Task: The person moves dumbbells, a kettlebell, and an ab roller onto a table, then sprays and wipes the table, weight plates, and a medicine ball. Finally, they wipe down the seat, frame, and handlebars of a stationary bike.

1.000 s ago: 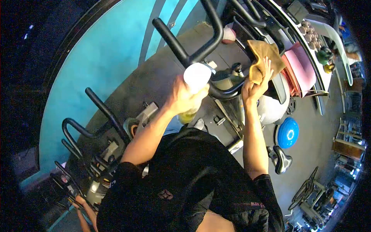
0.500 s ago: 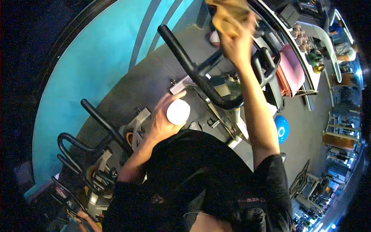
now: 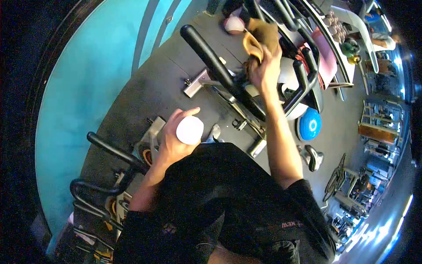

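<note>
My left hand (image 3: 172,143) is wrapped around a white, round-topped container (image 3: 190,130), held upright in front of my body and seen from above. In my right hand (image 3: 269,72), at the end of an outstretched arm, is a bunched tan-yellow cloth (image 3: 265,36), partly blurred. Hand and cloth overlap the middle of an exercise bike, between its black handlebar (image 3: 211,59) and the curved grips (image 3: 303,83) on the other side. The part of the bike behind my right hand is hidden.
Another exercise bike (image 3: 115,147) stands at my left, beside a turquoise wall (image 3: 83,88). A blue balance dome (image 3: 310,125) lies on the dark floor to the right. Farther off are a pink mat (image 3: 326,66), dumbbells (image 3: 336,28) and a person (image 3: 384,42).
My right hand has come down and nearer with the cloth, from above the bike to between its handlebars. The left hand keeps its hold on the white container. The camera view has shifted.
</note>
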`<control>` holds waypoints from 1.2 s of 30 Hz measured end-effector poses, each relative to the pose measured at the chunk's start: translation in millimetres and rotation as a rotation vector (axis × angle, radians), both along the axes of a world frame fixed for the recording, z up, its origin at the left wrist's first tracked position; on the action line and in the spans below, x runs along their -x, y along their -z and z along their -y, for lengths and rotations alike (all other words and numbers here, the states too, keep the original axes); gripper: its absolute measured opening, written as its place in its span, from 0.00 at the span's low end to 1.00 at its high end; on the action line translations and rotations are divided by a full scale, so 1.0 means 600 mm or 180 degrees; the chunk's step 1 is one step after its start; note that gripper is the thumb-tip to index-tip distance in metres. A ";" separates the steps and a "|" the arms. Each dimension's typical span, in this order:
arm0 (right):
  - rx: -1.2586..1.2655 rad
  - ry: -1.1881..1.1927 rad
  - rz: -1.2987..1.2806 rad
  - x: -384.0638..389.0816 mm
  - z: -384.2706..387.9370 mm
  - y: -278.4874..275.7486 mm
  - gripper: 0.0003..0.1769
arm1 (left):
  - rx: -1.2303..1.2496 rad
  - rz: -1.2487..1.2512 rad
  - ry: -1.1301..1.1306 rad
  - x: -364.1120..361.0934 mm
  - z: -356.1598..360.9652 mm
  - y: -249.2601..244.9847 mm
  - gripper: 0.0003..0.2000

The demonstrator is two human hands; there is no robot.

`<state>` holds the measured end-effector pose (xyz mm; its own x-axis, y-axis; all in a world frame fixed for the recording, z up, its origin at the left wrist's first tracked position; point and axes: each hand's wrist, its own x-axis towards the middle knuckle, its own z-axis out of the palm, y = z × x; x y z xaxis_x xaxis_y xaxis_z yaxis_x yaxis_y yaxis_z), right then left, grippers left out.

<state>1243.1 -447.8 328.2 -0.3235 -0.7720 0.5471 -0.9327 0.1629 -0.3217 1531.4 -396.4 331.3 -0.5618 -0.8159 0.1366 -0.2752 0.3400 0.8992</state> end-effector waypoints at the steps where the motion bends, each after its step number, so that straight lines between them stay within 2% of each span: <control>1: 0.0015 0.0143 0.0602 -0.040 -0.035 0.000 0.29 | -0.0024 -0.0006 0.0034 -0.004 0.005 0.003 0.21; 2: -0.0159 0.0252 0.1279 -0.075 -0.062 -0.007 0.28 | -0.0038 -0.0024 -0.0034 -0.004 0.005 0.008 0.21; 4: -0.0465 0.0036 0.1112 -0.111 -0.122 -0.001 0.28 | -0.0091 -0.0072 -0.0104 -0.011 0.007 0.011 0.20; 5: -0.0583 -0.0330 0.0250 -0.116 -0.151 0.014 0.28 | -0.0094 -0.0088 -0.0094 -0.013 0.008 0.009 0.20; 7: -0.1124 -0.0608 -0.0643 -0.147 -0.199 -0.006 0.27 | -0.0178 0.0013 -0.0137 -0.018 0.010 0.007 0.20; 9: -0.1105 -0.0833 0.0124 -0.159 -0.196 -0.060 0.21 | -0.0052 0.0004 -0.0220 -0.021 0.011 0.015 0.21; 10: -0.0649 -0.0127 0.2342 -0.170 -0.176 -0.114 0.20 | 0.0050 0.0040 -0.0242 -0.024 0.003 0.019 0.21; 12: -0.0154 -0.0194 0.2838 -0.160 -0.151 -0.159 0.21 | 0.0102 0.0010 -0.0292 -0.030 -0.010 0.028 0.21; 14: -0.0145 -0.1142 0.0407 -0.141 -0.090 -0.159 0.21 | 0.0195 -0.0012 -0.0339 -0.030 -0.020 0.031 0.22; 16: -0.0135 -0.1364 -0.0484 -0.163 0.019 -0.098 0.19 | 0.0110 0.0008 -0.0438 -0.029 -0.029 0.030 0.24; 19: -0.0855 -0.1256 -0.0836 -0.186 0.132 -0.025 0.09 | 0.0088 -0.0033 -0.0507 -0.022 -0.044 0.014 0.24; 21: -0.0735 -0.1315 -0.0425 -0.183 0.124 -0.036 0.10 | 0.0065 0.0045 -0.0608 -0.013 -0.057 0.011 0.22; 22: -0.0640 -0.1544 -0.0467 -0.174 0.109 -0.028 0.10 | 0.0031 0.0091 -0.0682 -0.009 -0.069 0.011 0.21; 28: -0.0909 -0.1528 -0.1018 -0.135 -0.030 0.004 0.12 | 0.0222 0.0194 -0.0631 0.018 -0.106 0.026 0.19; 32: -0.1141 -0.1605 -0.1415 -0.100 -0.119 -0.014 0.13 | 0.0232 0.0146 -0.0733 0.044 -0.129 0.026 0.18; 36: -0.1506 -0.1879 -0.1157 -0.055 -0.221 -0.029 0.15 | 0.0038 0.0066 -0.0903 0.060 -0.147 0.023 0.18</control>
